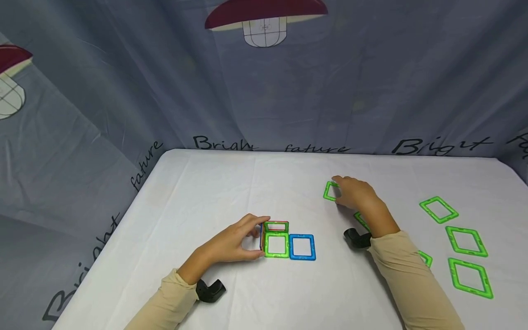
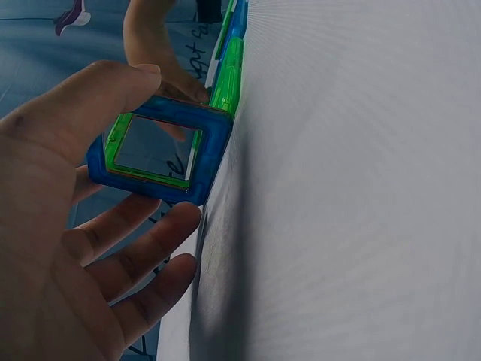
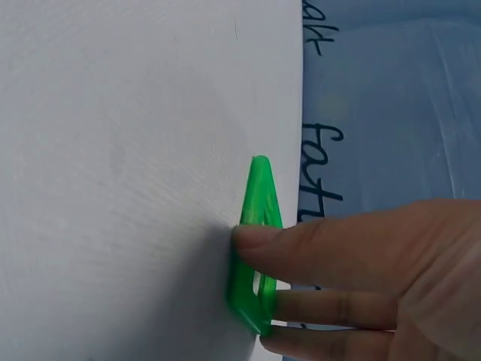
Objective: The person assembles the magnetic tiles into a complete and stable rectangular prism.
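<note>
In the head view, my left hand (image 1: 231,242) grips an upright blue square tile (image 2: 216,147) by its edges, thumb on one side and fingers on the opposite one. That tile stands at the left side of a flat green square tile (image 1: 276,255). Along the back edge rises another green tile (image 1: 276,223) with a reddish line on it. A flat blue square tile (image 1: 302,258) lies against the right side. Farther back, my right hand (image 1: 358,195) pinches a loose green square tile (image 3: 259,195) between thumb and fingers, just over the white table.
Green square frames lie at the right: one farther back (image 1: 429,213), a middle one (image 1: 466,252) and a near one (image 1: 470,289). Two more green pieces (image 1: 361,221) are partly hidden by the right arm. A grey printed curtain (image 1: 264,101) hangs behind the white table (image 1: 231,183).
</note>
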Available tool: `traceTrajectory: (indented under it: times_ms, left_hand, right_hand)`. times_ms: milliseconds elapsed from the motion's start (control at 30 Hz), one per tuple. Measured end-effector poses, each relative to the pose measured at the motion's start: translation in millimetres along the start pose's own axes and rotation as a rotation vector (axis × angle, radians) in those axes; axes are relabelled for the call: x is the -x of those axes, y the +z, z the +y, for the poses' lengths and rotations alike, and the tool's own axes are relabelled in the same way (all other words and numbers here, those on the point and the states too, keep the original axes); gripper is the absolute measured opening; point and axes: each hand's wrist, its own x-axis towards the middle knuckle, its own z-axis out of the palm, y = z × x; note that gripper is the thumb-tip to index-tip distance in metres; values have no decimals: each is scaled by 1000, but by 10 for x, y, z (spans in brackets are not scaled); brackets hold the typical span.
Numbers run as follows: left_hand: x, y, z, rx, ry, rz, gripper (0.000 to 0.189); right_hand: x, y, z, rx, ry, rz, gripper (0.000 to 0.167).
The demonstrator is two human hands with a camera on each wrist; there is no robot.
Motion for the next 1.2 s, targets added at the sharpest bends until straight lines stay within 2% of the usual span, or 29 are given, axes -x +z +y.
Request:
traceTrajectory:
  times_ms: [167,267,433,633,833,933,1033,1200]
  left_hand:
    - [-2,2,-2,6,-4,1,71]
    - [-1,6,-5,8,-2,0,72]
    - [-3,9,-18,5,0,3,74]
    - [0,9,-28,15,11,8,72]
    - [7,6,-27,29,21,7,71]
    - [11,5,-23,41,5,-1,72]
    - [13,2,-20,53,-5,-6,72]
    - [14,-6,-12,60,-16,-15,70]
  right_hand:
    - [64,-50,-84,55,-34,28,67]
    - [156,-118,-194,31,-93,45,64]
    - [360,-201,-460,-39,-230,54,58]
    - [601,-204,-756,-31,-399,94,57]
    - [733,-141,-935,27,-569,196,53]
    - [771,-102,-998,50,-652,253,50]
    - [801,-70,-1047,76,-688,271,50]
    - [814,-26,-1105,119,-683,254,52]
